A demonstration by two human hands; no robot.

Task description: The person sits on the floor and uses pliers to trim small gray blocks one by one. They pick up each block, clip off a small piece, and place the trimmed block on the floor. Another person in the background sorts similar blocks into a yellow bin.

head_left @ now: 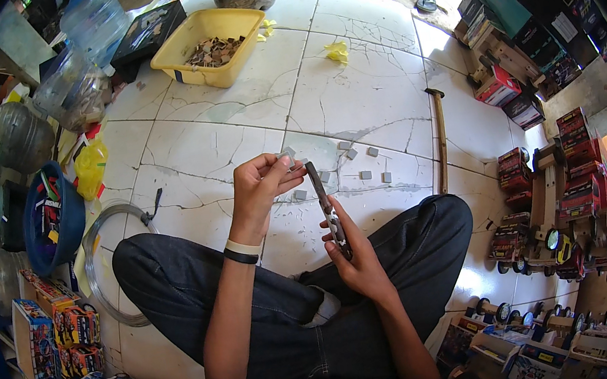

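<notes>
Raised over the tiled floor, my left hand pinches a small grey square block between thumb and fingers. My right hand wraps round the handle of a dark, narrow, knife-like tool, whose handle is mottled black and white. The tool's upper end points away from me, close beside the left fingertips; I cannot tell if it touches the block. Several more grey square blocks lie scattered on the floor just beyond my hands, with pale shavings around them.
Ahead stands a yellow basin of brown scraps. A hammer lies to the right, a coil of wire and a blue tub to the left. Toy trucks crowd the right side; colourful boxes stand at the left.
</notes>
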